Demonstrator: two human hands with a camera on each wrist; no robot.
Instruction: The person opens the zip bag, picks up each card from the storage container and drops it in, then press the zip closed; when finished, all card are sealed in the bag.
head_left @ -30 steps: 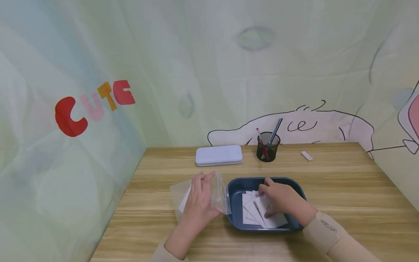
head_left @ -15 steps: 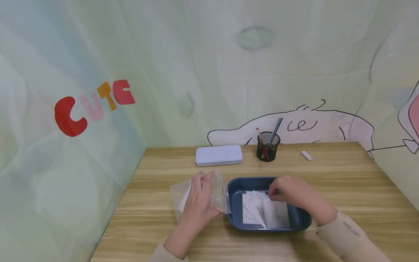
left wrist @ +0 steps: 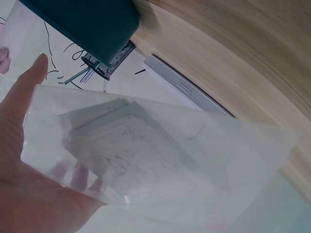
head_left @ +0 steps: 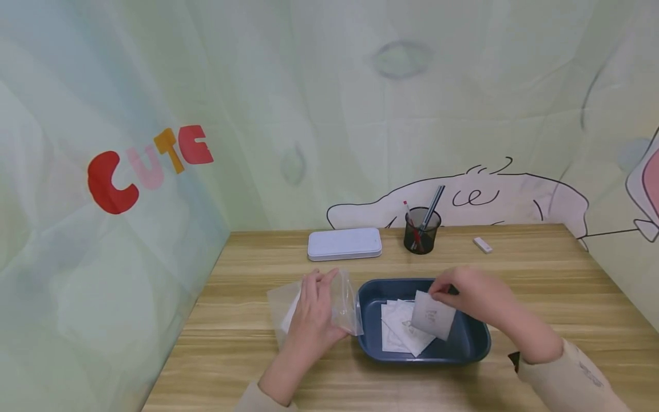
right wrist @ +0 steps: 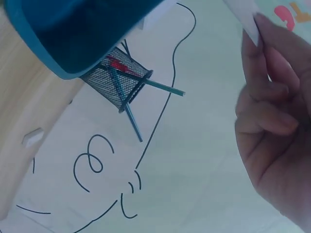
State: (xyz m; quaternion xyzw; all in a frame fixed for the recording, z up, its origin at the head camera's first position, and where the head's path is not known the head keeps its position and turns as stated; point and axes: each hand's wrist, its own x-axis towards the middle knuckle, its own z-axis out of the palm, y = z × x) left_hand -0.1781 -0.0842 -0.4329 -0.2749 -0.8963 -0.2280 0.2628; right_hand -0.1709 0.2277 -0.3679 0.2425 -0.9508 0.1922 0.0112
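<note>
While the right hand (head_left: 467,290) pinches one white packet (head_left: 432,317) near its upper edge, the packet hangs tilted over the dark blue tray (head_left: 475,346); it is flat, thin and square, with small printing at its middle too faint to read; below it in the tray, more white packets (head_left: 400,331) lie in an overlapping fan, one bearing a small greyish motif; the left hand (head_left: 311,320) grips a clear plastic bag (left wrist: 238,155) on the counter (head_left: 226,366), just beside the tray, its mouth gaping; flat, grey-edged pieces (left wrist: 129,141) show hazily through its film.
</note>
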